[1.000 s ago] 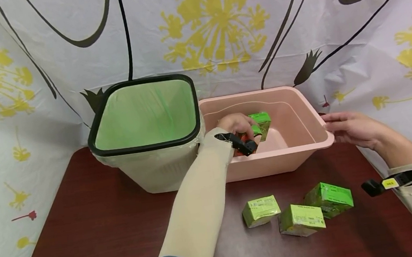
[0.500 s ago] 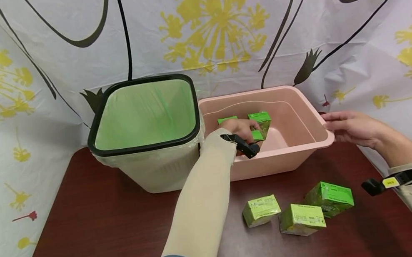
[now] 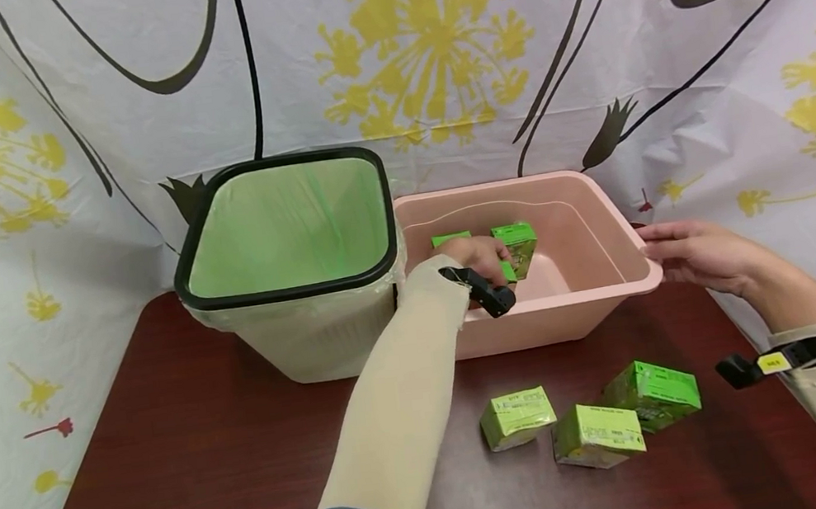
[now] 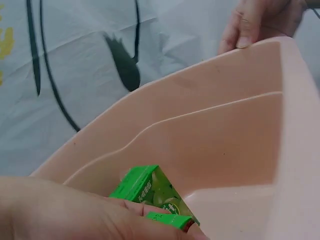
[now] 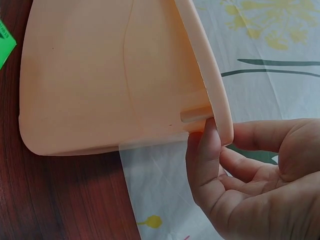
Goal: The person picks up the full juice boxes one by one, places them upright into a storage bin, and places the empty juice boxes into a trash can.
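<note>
My left hand (image 3: 481,258) reaches down into a pink plastic tub (image 3: 592,301) and holds a small green box (image 4: 172,219), mostly hidden by the fingers and palm. Just beyond it in the tub stands another green box (image 3: 517,247) with fruit printed on its side. A further green box (image 3: 451,237) shows partly behind the hand. At the tub's right end, my right hand (image 5: 250,180) pinches the rim between thumb and fingers.
A bin with a black rim (image 3: 285,292) and pale green liner stands left of the tub. Before the tub, on the dark wood table (image 3: 199,467), sit two yellow-green boxes (image 3: 518,417) (image 3: 597,435) and a brighter green box (image 3: 654,394). A patterned cloth hangs behind.
My left hand has shifted slightly right inside the tub, uncovering the green box behind it. An orange-red patch beside the hand has gone out of sight. The right hand stays at the rim.
</note>
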A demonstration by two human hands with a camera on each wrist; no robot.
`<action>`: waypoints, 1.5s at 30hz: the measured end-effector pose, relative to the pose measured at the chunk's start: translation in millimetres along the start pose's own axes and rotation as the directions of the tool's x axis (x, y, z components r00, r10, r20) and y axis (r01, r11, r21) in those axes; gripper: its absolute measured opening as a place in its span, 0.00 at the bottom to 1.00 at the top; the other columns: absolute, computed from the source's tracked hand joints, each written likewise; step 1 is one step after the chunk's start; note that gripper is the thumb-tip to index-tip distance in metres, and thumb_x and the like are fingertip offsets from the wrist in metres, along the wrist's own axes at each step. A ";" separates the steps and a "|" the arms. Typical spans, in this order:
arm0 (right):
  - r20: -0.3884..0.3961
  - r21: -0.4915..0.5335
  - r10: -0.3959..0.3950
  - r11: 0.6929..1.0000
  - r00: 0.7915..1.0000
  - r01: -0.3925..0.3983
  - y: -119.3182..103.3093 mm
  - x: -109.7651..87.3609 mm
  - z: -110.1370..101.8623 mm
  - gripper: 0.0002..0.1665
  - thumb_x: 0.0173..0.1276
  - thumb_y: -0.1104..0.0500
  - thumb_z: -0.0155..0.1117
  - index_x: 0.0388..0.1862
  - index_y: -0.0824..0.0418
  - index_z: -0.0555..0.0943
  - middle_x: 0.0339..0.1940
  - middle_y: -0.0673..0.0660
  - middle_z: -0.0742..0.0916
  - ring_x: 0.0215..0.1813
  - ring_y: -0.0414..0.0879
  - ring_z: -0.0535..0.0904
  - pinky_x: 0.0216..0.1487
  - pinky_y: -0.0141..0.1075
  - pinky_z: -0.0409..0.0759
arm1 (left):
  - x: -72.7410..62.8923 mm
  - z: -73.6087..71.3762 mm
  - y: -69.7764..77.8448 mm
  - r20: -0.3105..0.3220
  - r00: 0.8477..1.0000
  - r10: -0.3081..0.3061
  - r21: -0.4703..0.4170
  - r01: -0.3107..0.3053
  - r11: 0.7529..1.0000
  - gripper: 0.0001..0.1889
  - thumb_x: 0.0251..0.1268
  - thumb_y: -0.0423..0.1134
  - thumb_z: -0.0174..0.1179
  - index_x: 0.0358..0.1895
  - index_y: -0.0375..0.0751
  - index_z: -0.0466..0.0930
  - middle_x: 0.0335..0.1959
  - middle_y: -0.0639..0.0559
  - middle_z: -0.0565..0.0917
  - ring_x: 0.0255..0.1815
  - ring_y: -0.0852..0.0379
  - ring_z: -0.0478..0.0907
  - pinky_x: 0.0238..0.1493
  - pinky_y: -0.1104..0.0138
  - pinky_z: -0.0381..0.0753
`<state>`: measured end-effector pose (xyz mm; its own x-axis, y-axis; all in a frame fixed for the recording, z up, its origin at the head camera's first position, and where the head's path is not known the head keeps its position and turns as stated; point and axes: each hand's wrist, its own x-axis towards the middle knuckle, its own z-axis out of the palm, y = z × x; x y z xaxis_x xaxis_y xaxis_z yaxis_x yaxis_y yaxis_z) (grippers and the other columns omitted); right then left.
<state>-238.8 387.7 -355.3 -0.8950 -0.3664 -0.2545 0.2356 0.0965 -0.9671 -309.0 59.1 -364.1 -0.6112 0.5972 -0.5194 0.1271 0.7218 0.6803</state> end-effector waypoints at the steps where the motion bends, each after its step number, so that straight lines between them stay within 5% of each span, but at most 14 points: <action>1: 0.004 0.004 -0.001 1.000 1.000 0.001 0.0 0.3 -0.2 0.26 0.79 0.74 0.43 0.47 0.52 0.87 0.42 0.53 0.88 0.42 0.43 0.86 0.41 0.34 0.85 | 0.7 -0.7 1.9 -0.008 1.000 0.010 0.037 -0.010 0.999 0.18 0.70 0.36 0.64 0.61 0.39 0.78 0.53 0.50 0.77 0.40 0.59 0.75 0.39 0.70 0.77; 3: 0.014 0.015 -0.005 1.000 1.000 0.005 0.1 0.8 -1.1 0.26 0.79 0.74 0.43 0.47 0.53 0.86 0.43 0.54 0.88 0.43 0.43 0.86 0.41 0.34 0.86 | 0.8 -2.0 7.5 -0.035 0.999 0.041 0.134 -0.036 0.990 0.08 0.72 0.40 0.62 0.45 0.39 0.83 0.39 0.54 0.79 0.35 0.61 0.72 0.37 0.72 0.73; 5: 0.023 0.027 -0.007 1.000 1.000 0.006 0.6 0.9 -2.0 0.26 0.79 0.74 0.42 0.47 0.54 0.86 0.43 0.54 0.88 0.43 0.43 0.86 0.42 0.34 0.86 | 1.4 -2.7 14.3 -0.064 0.995 0.076 0.232 -0.059 0.971 0.13 0.73 0.43 0.61 0.27 0.44 0.78 0.24 0.58 0.72 0.27 0.63 0.65 0.32 0.72 0.65; 7: 0.032 0.038 -0.009 0.999 0.999 0.008 1.6 0.8 -2.8 0.27 0.79 0.75 0.42 0.48 0.54 0.87 0.44 0.54 0.88 0.44 0.44 0.86 0.42 0.35 0.86 | -1.6 -1.9 22.2 -0.083 0.991 0.104 0.265 -0.078 0.961 0.21 0.75 0.43 0.59 0.20 0.45 0.67 0.18 0.57 0.62 0.21 0.62 0.58 0.29 0.71 0.61; 10: 0.044 0.051 -0.016 0.999 0.999 0.014 3.2 0.2 -3.2 0.27 0.79 0.75 0.41 0.49 0.54 0.87 0.45 0.54 0.88 0.44 0.44 0.86 0.43 0.35 0.86 | -11.9 0.3 34.1 -0.119 0.980 0.158 0.309 -0.115 0.944 0.13 0.75 0.43 0.59 0.30 0.42 0.74 0.25 0.57 0.68 0.25 0.63 0.62 0.32 0.72 0.64; 13: 0.054 0.054 -0.024 0.998 0.998 0.021 4.5 -0.2 -3.0 0.27 0.79 0.75 0.41 0.49 0.54 0.87 0.45 0.53 0.88 0.45 0.43 0.86 0.43 0.34 0.86 | -26.0 4.4 44.8 -0.156 0.959 0.236 0.371 -0.164 0.914 0.14 0.76 0.43 0.57 0.57 0.40 0.77 0.48 0.54 0.79 0.42 0.62 0.75 0.46 0.72 0.73; 15: 0.060 0.053 -0.027 0.998 0.998 0.024 4.9 -0.2 -2.8 0.28 0.79 0.75 0.40 0.49 0.54 0.87 0.46 0.53 0.88 0.45 0.43 0.86 0.44 0.34 0.86 | -35.9 9.8 48.9 -0.201 0.936 0.290 0.463 -0.170 0.870 0.23 0.76 0.45 0.57 0.70 0.45 0.71 0.65 0.55 0.76 0.59 0.61 0.75 0.58 0.68 0.74; 20: 0.080 0.070 -0.040 0.997 0.996 0.034 5.3 1.1 -3.0 0.28 0.79 0.75 0.39 0.50 0.55 0.86 0.46 0.53 0.88 0.46 0.43 0.86 0.44 0.34 0.86 | -63.7 31.0 46.7 -0.285 0.866 0.411 0.670 -0.127 0.731 0.28 0.76 0.55 0.57 0.75 0.55 0.68 0.79 0.53 0.61 0.80 0.55 0.55 0.77 0.52 0.58; 24: 0.099 0.075 -0.047 0.996 0.994 0.039 6.3 -1.0 -3.4 0.29 0.79 0.76 0.39 0.51 0.54 0.86 0.47 0.53 0.88 0.46 0.43 0.86 0.44 0.34 0.86 | -88.7 50.7 36.5 -0.243 0.861 0.447 0.737 -0.135 0.662 0.33 0.76 0.61 0.53 0.79 0.56 0.62 0.84 0.50 0.46 0.84 0.51 0.39 0.79 0.43 0.40; 30: 0.134 0.087 -0.055 0.995 0.989 0.043 7.0 -1.6 -2.2 0.29 0.80 0.75 0.38 0.52 0.54 0.86 0.47 0.54 0.88 0.47 0.43 0.86 0.45 0.34 0.86 | -127.5 71.7 11.1 -0.206 0.850 0.485 0.794 -0.145 0.591 0.37 0.73 0.66 0.53 0.80 0.58 0.60 0.84 0.48 0.45 0.84 0.48 0.36 0.77 0.37 0.40; 38: 0.136 0.093 -0.059 0.995 0.989 0.047 3.8 -1.7 -3.5 0.29 0.80 0.75 0.38 0.52 0.55 0.86 0.47 0.54 0.88 0.47 0.44 0.86 0.45 0.35 0.86 | -182.7 77.6 -18.2 -0.191 0.861 0.471 0.797 -0.143 0.586 0.38 0.71 0.65 0.57 0.80 0.57 0.62 0.84 0.48 0.48 0.84 0.46 0.38 0.76 0.35 0.37; 45: 0.132 0.095 -0.062 0.994 0.989 0.050 2.4 -1.5 -3.5 0.30 0.80 0.76 0.38 0.53 0.55 0.86 0.48 0.54 0.88 0.47 0.44 0.86 0.46 0.34 0.86 | -217.0 75.7 -46.3 -0.175 0.848 0.500 0.769 -0.200 0.608 0.36 0.72 0.63 0.57 0.78 0.54 0.65 0.83 0.46 0.50 0.84 0.48 0.41 0.76 0.35 0.40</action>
<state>-238.2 391.7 -357.3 -0.8499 -0.4909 -0.1914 0.2254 -0.0103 -0.9742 -123.1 -77.5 -322.1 -0.5915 0.8062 -0.0104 0.7997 0.5883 0.1199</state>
